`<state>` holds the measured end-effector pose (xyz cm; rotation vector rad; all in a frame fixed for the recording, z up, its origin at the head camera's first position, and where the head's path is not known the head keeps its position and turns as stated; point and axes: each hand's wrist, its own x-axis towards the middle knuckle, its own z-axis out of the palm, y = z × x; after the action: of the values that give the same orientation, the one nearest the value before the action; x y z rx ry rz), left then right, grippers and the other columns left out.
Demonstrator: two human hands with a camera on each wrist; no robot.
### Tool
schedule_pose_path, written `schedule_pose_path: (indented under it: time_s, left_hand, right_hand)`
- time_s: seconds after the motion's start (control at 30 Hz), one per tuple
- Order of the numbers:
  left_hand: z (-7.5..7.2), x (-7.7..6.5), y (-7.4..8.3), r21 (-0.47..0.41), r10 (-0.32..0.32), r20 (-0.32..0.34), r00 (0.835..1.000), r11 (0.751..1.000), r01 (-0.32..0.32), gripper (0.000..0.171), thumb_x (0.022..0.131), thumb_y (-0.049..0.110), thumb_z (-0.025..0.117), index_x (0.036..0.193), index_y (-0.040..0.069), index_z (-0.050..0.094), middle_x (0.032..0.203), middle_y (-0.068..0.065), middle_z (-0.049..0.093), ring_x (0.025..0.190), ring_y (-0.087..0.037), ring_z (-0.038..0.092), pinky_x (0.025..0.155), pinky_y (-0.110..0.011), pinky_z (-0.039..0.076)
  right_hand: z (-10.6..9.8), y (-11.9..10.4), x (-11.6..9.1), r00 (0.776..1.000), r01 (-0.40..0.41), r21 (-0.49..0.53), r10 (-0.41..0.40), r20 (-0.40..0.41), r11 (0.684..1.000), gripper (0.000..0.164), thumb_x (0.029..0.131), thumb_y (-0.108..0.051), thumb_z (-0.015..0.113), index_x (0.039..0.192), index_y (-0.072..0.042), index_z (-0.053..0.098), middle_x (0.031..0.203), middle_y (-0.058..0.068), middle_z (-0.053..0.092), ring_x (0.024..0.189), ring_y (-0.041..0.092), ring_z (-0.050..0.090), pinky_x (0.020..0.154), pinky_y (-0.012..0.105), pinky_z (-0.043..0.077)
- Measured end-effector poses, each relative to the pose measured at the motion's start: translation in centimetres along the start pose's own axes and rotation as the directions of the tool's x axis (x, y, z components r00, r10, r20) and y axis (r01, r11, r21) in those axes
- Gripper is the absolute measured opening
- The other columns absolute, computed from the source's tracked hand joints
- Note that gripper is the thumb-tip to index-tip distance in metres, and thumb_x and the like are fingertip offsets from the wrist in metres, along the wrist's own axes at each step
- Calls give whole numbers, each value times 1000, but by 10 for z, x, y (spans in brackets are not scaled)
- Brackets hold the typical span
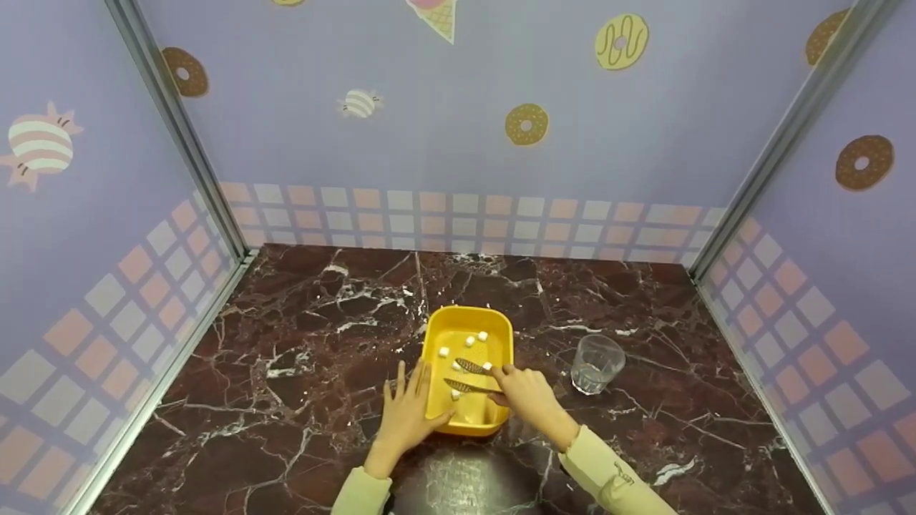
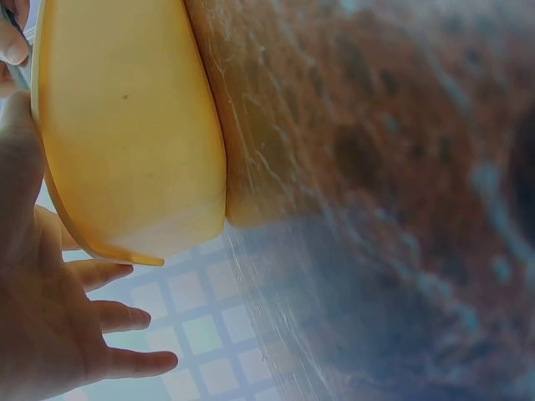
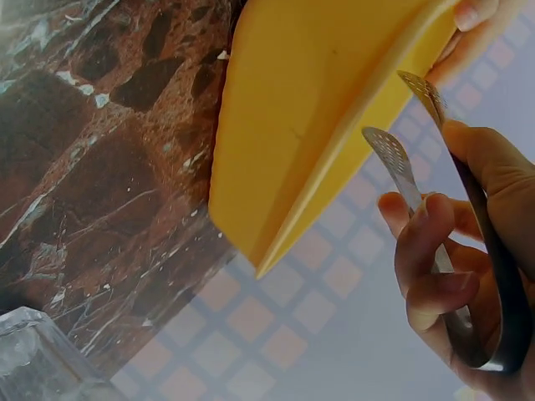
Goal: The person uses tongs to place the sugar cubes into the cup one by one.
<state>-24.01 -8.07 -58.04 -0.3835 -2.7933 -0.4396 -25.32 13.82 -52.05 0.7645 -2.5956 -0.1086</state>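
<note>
A yellow rectangular tub (image 1: 469,312) stands on the marbled table, with several small white cubes (image 1: 470,341) on its floor. My right hand (image 1: 528,394) grips metal tongs (image 3: 501,276) at the tub's right side. Their two perforated tips (image 1: 458,385) stand apart over the cubes, with nothing between them in the right wrist view. My left hand (image 1: 411,415) rests along the tub's left rim, fingers straight and spread, thumb reaching over the near corner. In the left wrist view the fingers (image 2: 125,317) extend past the tub's wall (image 2: 134,125).
To the right of the tub stands a clear glass (image 1: 597,364), also at the lower corner of the right wrist view. Patterned walls (image 1: 458,129) with metal corner posts (image 1: 780,136) enclose the dark marbled table (image 1: 322,357) on the left, back and right.
</note>
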Motion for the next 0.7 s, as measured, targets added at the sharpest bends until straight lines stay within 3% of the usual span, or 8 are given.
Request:
schedule_pose_path:
  time_s: [0.33,0.5,0.7]
  left_hand:
    - [-1,-1,0,-3,10,-2,1000,1000,-10,89,72,60,58,137,4,33,143,-13,32,131,-44,22,98,-64,25]
    - [-2,-1,1,-6,3,7,1000,1000,-3,90,73,61,56,137,3,32,144,-13,32,131,-44,22,99,-64,24]
    - [-1,0,0,4,9,7,1000,1000,-9,90,73,62,54,137,3,33,143,-14,32,131,-44,24,98,-64,26]
  right_hand:
    - [9,-10,0,995,94,-65,-95,-12,993,32,65,-40,72,76,-13,59,65,-1,54,44,18,50,38,30,38]
    - [11,-13,-1,991,130,-66,-130,-1,989,29,65,-38,72,75,-14,61,66,-2,55,46,16,51,39,29,40]
    - [12,-15,-1,993,119,-96,-120,-6,988,26,65,-37,72,75,-15,63,68,-3,57,45,15,51,39,29,41]
